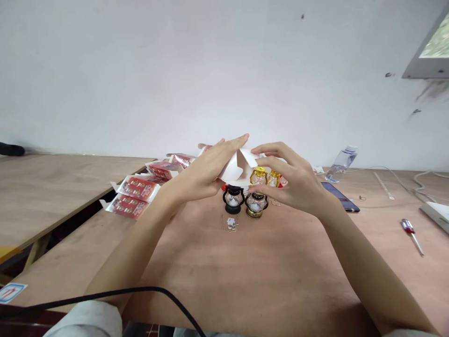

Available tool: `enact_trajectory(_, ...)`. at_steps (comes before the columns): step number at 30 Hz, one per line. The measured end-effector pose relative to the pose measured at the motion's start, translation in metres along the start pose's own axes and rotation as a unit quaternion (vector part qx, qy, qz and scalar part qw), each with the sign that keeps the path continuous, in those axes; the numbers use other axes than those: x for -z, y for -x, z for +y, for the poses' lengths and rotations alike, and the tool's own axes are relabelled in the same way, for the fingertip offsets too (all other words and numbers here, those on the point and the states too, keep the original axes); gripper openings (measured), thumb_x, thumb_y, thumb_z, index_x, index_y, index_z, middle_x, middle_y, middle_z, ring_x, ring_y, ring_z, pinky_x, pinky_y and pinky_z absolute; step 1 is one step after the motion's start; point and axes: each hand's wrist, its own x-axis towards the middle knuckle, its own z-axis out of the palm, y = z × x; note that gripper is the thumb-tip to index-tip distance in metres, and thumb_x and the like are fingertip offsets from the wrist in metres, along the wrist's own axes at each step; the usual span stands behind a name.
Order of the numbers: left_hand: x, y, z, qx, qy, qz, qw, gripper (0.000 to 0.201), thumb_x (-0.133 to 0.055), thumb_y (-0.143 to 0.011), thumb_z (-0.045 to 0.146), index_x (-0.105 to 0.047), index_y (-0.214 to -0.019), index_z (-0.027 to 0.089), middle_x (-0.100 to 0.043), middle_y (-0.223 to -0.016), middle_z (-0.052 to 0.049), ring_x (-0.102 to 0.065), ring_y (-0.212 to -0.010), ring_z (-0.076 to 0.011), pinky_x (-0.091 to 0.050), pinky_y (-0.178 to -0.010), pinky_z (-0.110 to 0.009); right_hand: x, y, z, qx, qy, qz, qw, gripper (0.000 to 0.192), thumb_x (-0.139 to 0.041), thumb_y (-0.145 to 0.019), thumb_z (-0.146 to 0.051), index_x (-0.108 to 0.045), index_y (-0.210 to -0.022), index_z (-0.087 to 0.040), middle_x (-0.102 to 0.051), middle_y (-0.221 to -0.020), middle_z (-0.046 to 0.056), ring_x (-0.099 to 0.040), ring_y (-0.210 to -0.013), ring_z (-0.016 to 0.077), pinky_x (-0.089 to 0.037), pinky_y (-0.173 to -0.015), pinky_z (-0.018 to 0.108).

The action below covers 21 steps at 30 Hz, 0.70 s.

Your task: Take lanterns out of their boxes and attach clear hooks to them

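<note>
My left hand (210, 168) is closed round a small white carton (231, 171), its fingers stretched along the far side. The carton's end stands open, with a white flap (249, 157) sticking up. At that flap are the fingertips of my curved right hand (291, 173); its thumb is lower, near the carton's bottom edge. Below the carton, a black mini lantern (233, 199) and a bronze mini lantern (255, 206) stand on the table. Gold mini lanterns (258, 175) show between my right thumb and fingers. Bent wire pieces and small round bits (231, 225) lie in front.
Red printed cartons (131, 199) with open flaps lie at left. On the right are a phone (338, 196), a tilted water bottle (341, 164), a screwdriver (412, 235) and a white cable (421, 180). A black cable (147, 289) crosses the front. A gap separates the left table.
</note>
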Motion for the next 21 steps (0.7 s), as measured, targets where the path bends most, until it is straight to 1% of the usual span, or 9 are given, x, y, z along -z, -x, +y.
enact_trajectory(2,0.001,0.0,0.0,0.0,0.003,0.003,1.0,0.073,-0.047,-0.084,0.015,-0.009,-0.146,0.03,-0.029,-0.149,-0.007,-0.034,-0.134,-0.0248,-0.025,-0.111,-0.051,0.0,0.0,0.0,0.011,0.029,-0.003,1.0,0.02,-0.062,-0.082,-0.033,-0.058,-0.099,-0.024,-0.056,-0.121,0.01,-0.055,-0.109,0.024,-0.052,-0.083,0.041)
enact_trajectory(4,0.002,0.0,0.0,-0.002,0.005,0.004,1.0,0.071,-0.046,-0.085,0.016,-0.011,-0.145,0.029,-0.031,-0.149,-0.007,-0.036,-0.133,-0.0243,-0.028,-0.11,-0.049,0.0,0.0,0.0,0.014,0.053,0.009,0.998,0.014,-0.06,-0.083,-0.029,-0.058,-0.096,-0.023,-0.057,-0.12,0.009,-0.057,-0.106,0.0228,-0.052,-0.08,0.038)
enact_trajectory(7,0.002,-0.001,0.0,-0.003,0.014,0.012,1.0,0.072,-0.05,-0.085,0.022,-0.012,-0.145,0.028,-0.033,-0.147,-0.01,-0.04,-0.13,-0.0248,-0.034,-0.107,-0.046,0.0,0.001,0.001,0.016,0.057,0.044,0.997,0.006,-0.056,-0.086,-0.023,-0.059,-0.09,-0.022,-0.063,-0.109,0.006,-0.062,-0.094,0.0175,-0.053,-0.071,0.03)
enact_trajectory(9,0.001,-0.001,0.0,0.003,0.017,0.023,1.0,0.076,-0.054,-0.084,0.028,-0.009,-0.146,0.026,-0.033,-0.147,-0.012,-0.041,-0.129,-0.0255,-0.038,-0.104,-0.044,0.0,0.0,0.002,0.013,0.048,0.058,0.997,0.006,-0.054,-0.086,-0.018,-0.059,-0.087,-0.022,-0.066,-0.101,0.004,-0.064,-0.088,0.0147,-0.053,-0.065,0.025)
enact_trajectory(11,-0.001,-0.001,-0.002,0.014,0.011,0.03,0.999,0.081,-0.056,-0.082,0.033,-0.008,-0.146,0.024,-0.032,-0.148,-0.013,-0.041,-0.129,-0.0261,-0.038,-0.103,-0.043,0.0,0.0,0.003,0.009,0.042,0.066,0.997,0.008,-0.054,-0.085,-0.016,-0.059,-0.084,-0.022,-0.067,-0.097,0.003,-0.065,-0.086,0.0139,-0.052,-0.064,0.025)
enact_trajectory(13,-0.002,-0.001,-0.006,0.036,-0.005,0.026,0.999,0.085,-0.061,-0.079,0.038,-0.011,-0.146,0.022,-0.033,-0.147,-0.014,-0.042,-0.128,-0.0275,-0.038,-0.103,-0.043,0.001,-0.001,0.004,0.015,0.037,0.083,0.996,0.008,-0.055,-0.084,-0.015,-0.058,-0.08,-0.021,-0.068,-0.094,0.003,-0.065,-0.084,0.014,-0.053,-0.064,0.025)
enact_trajectory(16,-0.001,-0.001,-0.012,0.081,-0.031,0.005,0.996,0.087,-0.066,-0.073,0.044,-0.021,-0.144,0.019,-0.042,-0.141,-0.014,-0.046,-0.124,-0.0281,-0.04,-0.1,-0.042,0.002,-0.001,0.006,0.025,0.032,0.103,0.994,0.009,-0.056,-0.083,-0.016,-0.058,-0.076,-0.021,-0.068,-0.092,0.004,-0.065,-0.082,0.0136,-0.053,-0.065,0.026)
enact_trajectory(18,0.001,-0.001,-0.015,0.097,-0.036,-0.02,0.994,0.08,-0.066,-0.073,0.045,-0.029,-0.14,0.02,-0.048,-0.137,-0.011,-0.051,-0.12,-0.0256,-0.042,-0.096,-0.039,0.003,0.0,0.006,0.027,0.036,0.096,0.994,0.008,-0.057,-0.084,-0.018,-0.058,-0.076,-0.021,-0.068,-0.093,0.004,-0.065,-0.081,0.0136,-0.053,-0.065,0.026)
enact_trajectory(21,0.001,-0.001,-0.018,0.102,-0.079,-0.028,0.991,0.067,-0.063,-0.076,0.043,-0.039,-0.135,0.022,-0.056,-0.13,-0.008,-0.057,-0.112,-0.022,-0.041,-0.098,-0.038,0.002,0.002,0.005,0.019,0.066,0.037,0.997,0.006,-0.056,-0.085,-0.024,-0.059,-0.081,-0.021,-0.065,-0.105,0.006,-0.063,-0.085,0.0154,-0.052,-0.065,0.028)
